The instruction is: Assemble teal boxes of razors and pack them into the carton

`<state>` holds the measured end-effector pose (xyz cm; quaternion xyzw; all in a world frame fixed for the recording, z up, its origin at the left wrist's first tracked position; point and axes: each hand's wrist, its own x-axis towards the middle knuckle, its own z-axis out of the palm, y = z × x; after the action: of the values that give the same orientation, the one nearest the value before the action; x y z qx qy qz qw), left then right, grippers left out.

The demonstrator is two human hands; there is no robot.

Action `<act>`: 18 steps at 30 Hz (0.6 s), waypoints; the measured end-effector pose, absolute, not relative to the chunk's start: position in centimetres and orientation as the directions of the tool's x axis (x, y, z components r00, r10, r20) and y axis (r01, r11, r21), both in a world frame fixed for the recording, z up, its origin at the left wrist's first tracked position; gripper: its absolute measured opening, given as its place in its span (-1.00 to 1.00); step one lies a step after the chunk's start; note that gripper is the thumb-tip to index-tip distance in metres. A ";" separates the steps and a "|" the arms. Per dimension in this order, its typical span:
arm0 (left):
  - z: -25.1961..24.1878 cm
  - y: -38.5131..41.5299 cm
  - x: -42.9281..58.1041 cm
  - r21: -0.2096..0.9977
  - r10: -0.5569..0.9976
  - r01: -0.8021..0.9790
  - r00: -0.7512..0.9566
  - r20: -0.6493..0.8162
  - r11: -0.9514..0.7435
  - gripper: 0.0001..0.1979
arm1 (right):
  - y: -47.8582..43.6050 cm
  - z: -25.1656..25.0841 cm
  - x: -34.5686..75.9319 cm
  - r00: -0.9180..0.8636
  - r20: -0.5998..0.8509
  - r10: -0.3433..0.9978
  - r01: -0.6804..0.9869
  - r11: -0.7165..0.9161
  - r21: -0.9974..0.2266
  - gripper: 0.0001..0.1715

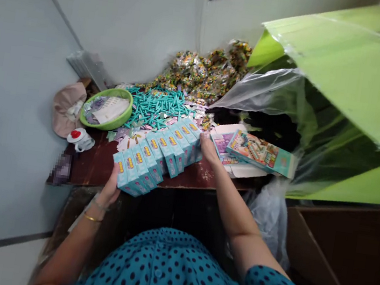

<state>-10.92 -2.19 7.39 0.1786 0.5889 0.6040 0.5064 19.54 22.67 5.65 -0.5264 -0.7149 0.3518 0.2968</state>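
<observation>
Between my two hands I carry a row of light blue boxes (pixel 155 154), pressed side by side over the front edge of the dark red table (pixel 90 168). My left hand (pixel 111 187) closes on the left end of the row, and my right hand (pixel 207 148) grips the right end. Some boxes in the middle hang lower than their neighbours. Right of my right hand lie a printed box (pixel 263 150) and an open, flattened carton (pixel 223 142) beneath it. Behind the row spreads a heap of teal sticks (pixel 158 102).
A green basket (pixel 123 116) with papers, a white cup with a red lid (pixel 80 140) and a pink cap (pixel 65 108) stand at left. Shiny packets (pixel 202 76) pile against the wall. A big green sheet (pixel 349 66) with clear plastic overhangs the right, above a cardboard box (pixel 320 274).
</observation>
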 end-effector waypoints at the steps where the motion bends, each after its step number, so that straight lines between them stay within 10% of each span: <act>1: 8.5 -2.1 -11.9 0.876 0.824 -0.407 -0.380 -0.421 0.260 -0.25 | 22.5 6.1 19.7 -0.277 0.057 0.959 0.584 0.216 -0.783 0.20; 8: 11.2 0.9 -19.5 0.637 0.667 -0.311 -0.011 -0.745 0.706 0.14 | 25.1 7.4 18.8 -0.251 -0.143 0.957 0.852 0.148 -0.502 0.20; 12: 6.6 4.2 -18.3 0.680 0.711 -0.374 -0.074 -0.699 0.630 0.00 | 26.5 4.7 16.6 -0.252 -0.349 0.903 0.866 0.050 -0.497 0.09; 18: 5.9 2.1 -16.6 0.763 0.781 -0.363 -0.132 -0.610 0.535 -0.16 | 24.8 5.7 17.7 -0.301 -0.168 0.939 0.769 0.135 -0.624 -0.02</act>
<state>-16.65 2.15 5.91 0.1735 0.6030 0.4500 0.6355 17.75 24.82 5.68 -0.5759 -0.7415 0.3174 0.1335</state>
